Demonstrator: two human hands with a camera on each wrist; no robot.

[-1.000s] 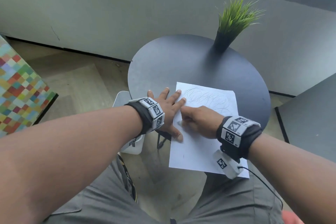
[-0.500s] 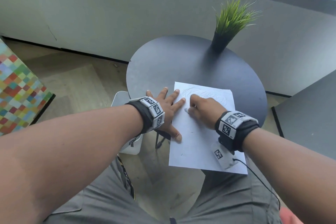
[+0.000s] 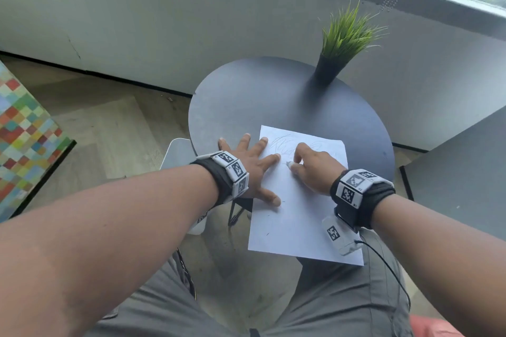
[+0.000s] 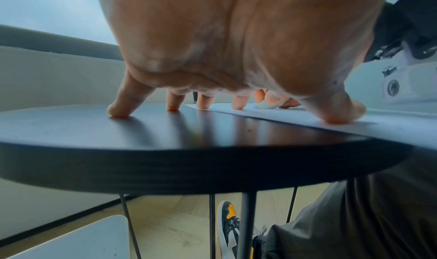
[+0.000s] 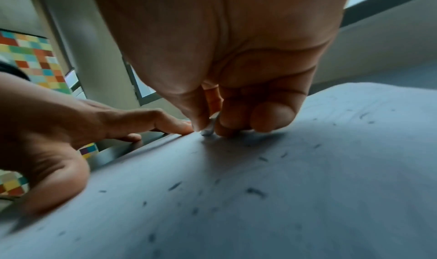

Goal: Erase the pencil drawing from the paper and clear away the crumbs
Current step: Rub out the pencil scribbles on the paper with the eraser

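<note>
Since a second ago the right hand, pinching the eraser, has slid up the paper into the pencil drawing; the left hand lies flat beside it, pinning the sheet to the table. Faint scribble and crumbs remain, so erasing looks unfinished.

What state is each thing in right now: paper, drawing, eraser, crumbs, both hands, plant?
paper: flat on the table, near end overhanging the edge.
pencil drawing: faint scribble left at the far end.
eraser: tip on the paper.
crumbs: dark bits scattered over the sheet.
left hand: spread flat, index finger and thumb pressing the paper.
right hand: pinches the eraser.
potted plant: upright at the table's far side.
</note>
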